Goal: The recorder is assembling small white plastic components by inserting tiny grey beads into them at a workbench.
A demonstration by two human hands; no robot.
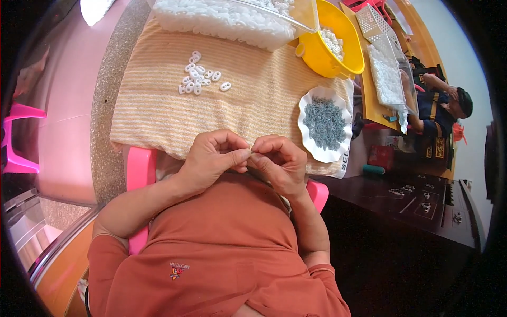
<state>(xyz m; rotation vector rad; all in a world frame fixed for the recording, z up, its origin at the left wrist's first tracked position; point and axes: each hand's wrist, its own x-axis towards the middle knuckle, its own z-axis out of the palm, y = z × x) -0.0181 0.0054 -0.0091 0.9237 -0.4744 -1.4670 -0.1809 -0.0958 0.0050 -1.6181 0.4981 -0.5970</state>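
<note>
My left hand (215, 157) and my right hand (281, 162) meet fingertip to fingertip just above the near edge of the cloth. Both are closed in a pinch; whatever lies between the fingertips is too small and too covered to name. Beyond them a loose group of small white two-holed plastic pieces (197, 74) lies on the striped cloth (253, 100). To the right of my right hand stands a white wavy-rimmed dish (347, 122) filled with small grey-blue pieces (324, 122), which look like little metal springs.
At the far edge sits a clear tub (301, 21) heaped with white pieces. A yellow basin (311, 58) beside it holds more. Further right, a person (430, 111) is near another table (372, 90) with a white-filled container (386, 79). A pink chair (141, 169) is under me.
</note>
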